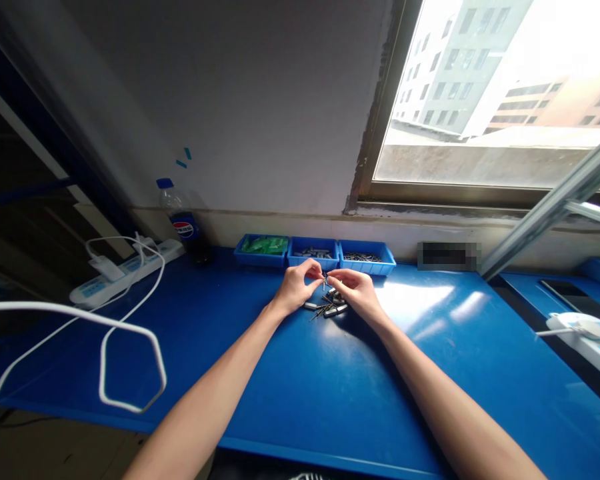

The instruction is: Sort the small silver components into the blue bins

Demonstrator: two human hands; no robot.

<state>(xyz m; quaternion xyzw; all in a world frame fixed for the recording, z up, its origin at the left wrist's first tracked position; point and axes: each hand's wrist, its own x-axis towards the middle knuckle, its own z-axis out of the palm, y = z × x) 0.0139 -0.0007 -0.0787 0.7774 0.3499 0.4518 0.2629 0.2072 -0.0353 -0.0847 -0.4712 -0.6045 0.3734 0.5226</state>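
Note:
My left hand (300, 287) and my right hand (355, 290) meet above the blue table (300, 387), fingertips pinched close together. Between them is a small, thin metal piece (325, 283), too small to name; both hands seem to touch it. Just beneath the fingers lies a loose pile of dark screw-like pins (322, 311) and short silvery-black cylindrical parts (336, 311). My right hand partly covers this pile.
Behind the hands stand blue bins holding green packets (265, 245), grey parts (316, 253) and dark pins (363, 257). A cola bottle (185, 227), a power strip (125, 273) and a looping white cable (163, 360) are at left. Another power strip (590, 337) lies right.

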